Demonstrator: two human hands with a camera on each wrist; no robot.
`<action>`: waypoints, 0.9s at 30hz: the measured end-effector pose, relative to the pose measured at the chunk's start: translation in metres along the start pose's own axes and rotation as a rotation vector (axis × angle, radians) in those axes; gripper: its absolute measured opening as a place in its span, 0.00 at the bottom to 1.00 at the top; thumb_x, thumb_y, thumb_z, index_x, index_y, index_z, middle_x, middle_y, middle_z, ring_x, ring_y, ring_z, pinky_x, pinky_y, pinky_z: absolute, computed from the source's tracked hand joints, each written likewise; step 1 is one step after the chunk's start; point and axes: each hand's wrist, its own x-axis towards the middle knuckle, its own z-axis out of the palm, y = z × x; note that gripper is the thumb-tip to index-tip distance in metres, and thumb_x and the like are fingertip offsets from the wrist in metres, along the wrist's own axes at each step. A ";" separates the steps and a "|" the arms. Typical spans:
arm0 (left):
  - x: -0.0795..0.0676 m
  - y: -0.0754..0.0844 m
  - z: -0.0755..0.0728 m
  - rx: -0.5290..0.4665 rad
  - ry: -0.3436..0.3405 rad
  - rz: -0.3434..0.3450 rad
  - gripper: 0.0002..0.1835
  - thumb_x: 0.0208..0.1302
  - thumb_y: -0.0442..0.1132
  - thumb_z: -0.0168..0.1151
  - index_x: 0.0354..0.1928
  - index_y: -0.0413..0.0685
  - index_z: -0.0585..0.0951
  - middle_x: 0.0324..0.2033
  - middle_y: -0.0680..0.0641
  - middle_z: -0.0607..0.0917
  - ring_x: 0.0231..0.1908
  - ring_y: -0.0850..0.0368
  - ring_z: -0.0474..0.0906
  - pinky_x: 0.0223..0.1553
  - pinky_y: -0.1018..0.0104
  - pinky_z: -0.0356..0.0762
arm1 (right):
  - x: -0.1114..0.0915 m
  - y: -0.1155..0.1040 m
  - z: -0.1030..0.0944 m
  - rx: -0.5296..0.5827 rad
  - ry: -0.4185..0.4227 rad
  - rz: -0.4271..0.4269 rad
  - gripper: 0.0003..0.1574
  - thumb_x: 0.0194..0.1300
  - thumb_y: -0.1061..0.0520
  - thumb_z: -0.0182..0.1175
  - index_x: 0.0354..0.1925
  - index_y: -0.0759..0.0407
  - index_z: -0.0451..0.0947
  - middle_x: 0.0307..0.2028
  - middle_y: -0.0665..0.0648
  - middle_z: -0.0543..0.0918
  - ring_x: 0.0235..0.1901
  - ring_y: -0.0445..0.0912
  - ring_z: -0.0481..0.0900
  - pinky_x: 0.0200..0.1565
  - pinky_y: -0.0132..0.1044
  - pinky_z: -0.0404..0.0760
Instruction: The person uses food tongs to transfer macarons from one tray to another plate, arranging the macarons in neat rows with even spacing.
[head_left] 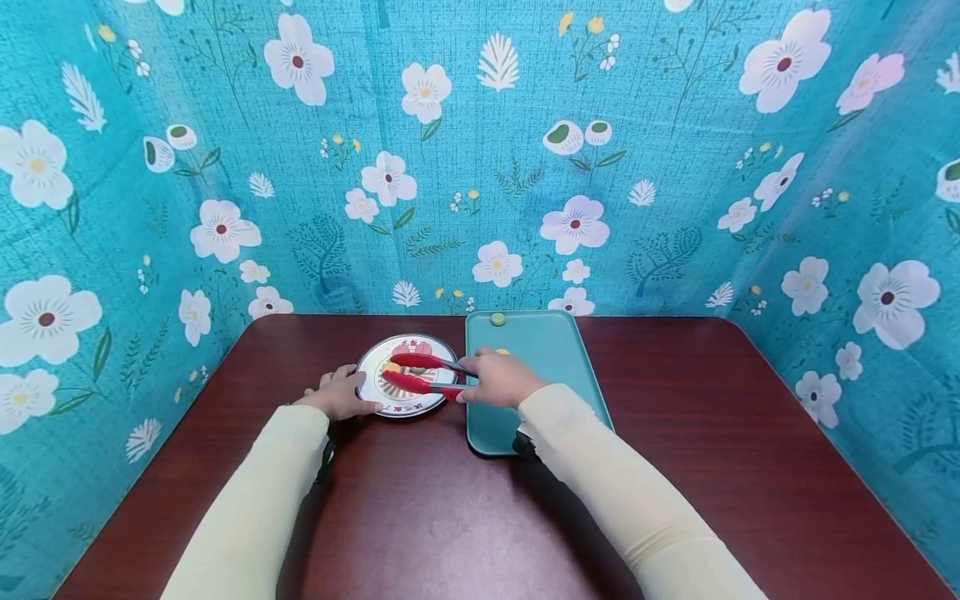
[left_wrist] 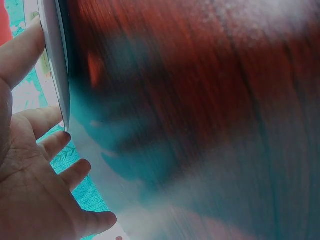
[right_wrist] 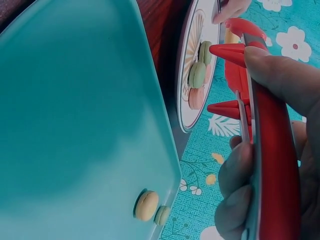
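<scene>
My left hand (head_left: 341, 395) rests at the left side of a round patterned plate (head_left: 408, 411), thumb and index finger touching its rim (left_wrist: 59, 75), other fingers spread. My right hand (head_left: 501, 378) grips a pair of red-and-metal tongs (head_left: 423, 383) held over the plate. Between the red tips of the tongs shows a yellow macaron (head_left: 392, 367); whether they squeeze it I cannot tell. In the right wrist view, green macarons (right_wrist: 197, 75) and a pink macaron (right_wrist: 196, 98) lie on the plate.
A teal tray (head_left: 558, 350) stands right of the plate, beneath my right hand. Near its far edge lie a yellow macaron (right_wrist: 146, 205) and a green macaron (right_wrist: 162, 215). The dark red wooden table (head_left: 405, 517) ends at a flowered blue cloth (head_left: 450, 167) behind and at both sides.
</scene>
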 end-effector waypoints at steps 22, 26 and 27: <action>0.003 -0.002 0.001 -0.001 0.001 -0.003 0.49 0.55 0.54 0.68 0.73 0.40 0.57 0.71 0.33 0.52 0.67 0.30 0.47 0.62 0.27 0.47 | 0.007 -0.006 0.005 -0.038 -0.026 0.025 0.43 0.58 0.42 0.68 0.67 0.54 0.69 0.52 0.57 0.75 0.40 0.45 0.75 0.41 0.39 0.79; 0.002 -0.002 0.001 -0.001 -0.002 0.006 0.49 0.56 0.54 0.68 0.73 0.40 0.57 0.70 0.32 0.52 0.67 0.30 0.47 0.62 0.27 0.48 | 0.009 -0.006 0.006 -0.051 -0.036 0.023 0.42 0.60 0.42 0.67 0.68 0.54 0.68 0.53 0.58 0.75 0.40 0.44 0.75 0.42 0.39 0.78; 0.002 -0.002 0.001 -0.004 -0.002 0.006 0.49 0.56 0.54 0.68 0.73 0.40 0.57 0.70 0.32 0.52 0.67 0.30 0.47 0.62 0.27 0.48 | 0.009 -0.006 0.007 -0.055 -0.037 0.021 0.42 0.60 0.42 0.67 0.68 0.54 0.69 0.52 0.58 0.75 0.39 0.44 0.75 0.42 0.39 0.78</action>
